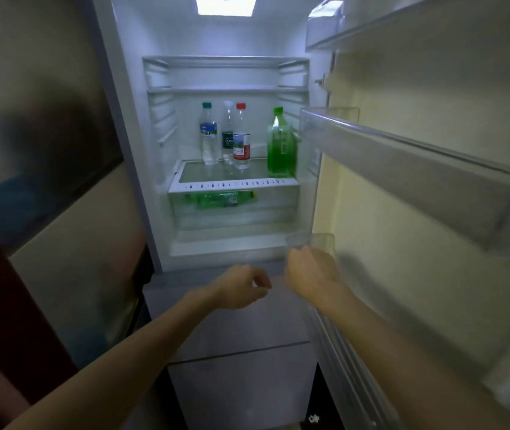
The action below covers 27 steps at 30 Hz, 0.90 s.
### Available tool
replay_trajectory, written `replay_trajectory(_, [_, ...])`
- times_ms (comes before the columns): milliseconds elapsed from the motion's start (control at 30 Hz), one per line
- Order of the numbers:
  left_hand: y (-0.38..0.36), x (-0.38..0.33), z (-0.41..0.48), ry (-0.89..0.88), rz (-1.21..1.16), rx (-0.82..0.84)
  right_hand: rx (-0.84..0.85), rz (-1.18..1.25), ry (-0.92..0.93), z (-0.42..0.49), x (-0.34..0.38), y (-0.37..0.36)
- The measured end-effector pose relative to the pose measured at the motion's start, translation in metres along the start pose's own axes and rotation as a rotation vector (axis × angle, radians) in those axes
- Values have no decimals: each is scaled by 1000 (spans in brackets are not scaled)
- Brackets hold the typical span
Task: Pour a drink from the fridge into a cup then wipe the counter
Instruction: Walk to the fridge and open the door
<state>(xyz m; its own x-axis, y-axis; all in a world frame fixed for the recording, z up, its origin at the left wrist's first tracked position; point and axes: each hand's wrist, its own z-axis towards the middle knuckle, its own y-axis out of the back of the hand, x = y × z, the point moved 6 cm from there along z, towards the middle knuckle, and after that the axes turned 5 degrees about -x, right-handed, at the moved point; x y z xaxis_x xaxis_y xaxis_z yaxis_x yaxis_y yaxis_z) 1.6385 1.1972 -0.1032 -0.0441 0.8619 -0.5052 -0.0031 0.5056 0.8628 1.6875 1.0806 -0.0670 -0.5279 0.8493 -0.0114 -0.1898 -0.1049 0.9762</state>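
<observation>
The fridge (136,125) stands open in front of me. On its glass shelf (232,183) stand three clear water bottles: one with a green cap (208,135), one with a white cap (227,131) and one with a red cap (241,138). A green drink bottle (281,144) stands at the shelf's right. Another green bottle (225,199) lies in the drawer below. My right hand (311,271) holds a clear plastic cup (297,240) just below the fridge opening. My left hand (243,287) hovers beside it, fingers loosely curled, holding nothing.
The open fridge door (418,243) fills the right side, with clear door bins (402,156) jutting out at chest and head height. Closed lower drawers (235,330) lie under my hands. A wall with a dark-framed picture (46,156) is on the left.
</observation>
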Motion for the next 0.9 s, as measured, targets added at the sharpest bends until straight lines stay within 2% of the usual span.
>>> replay_trajectory(167, [23, 15, 42, -29, -7, -83, -38, -28, -36, 43, 0, 3])
replay_trajectory(367, [60, 37, 120, -65, -52, -212, -22, 46, -109, 108, 1, -3])
replay_trajectory(700, [124, 65, 256, 32, -492, -381, -61, 92, -287, 222, -17, -13])
replay_trajectory(900, [136, 63, 310, 27, -566, -435, -86, 203, -351, 268, -29, -25])
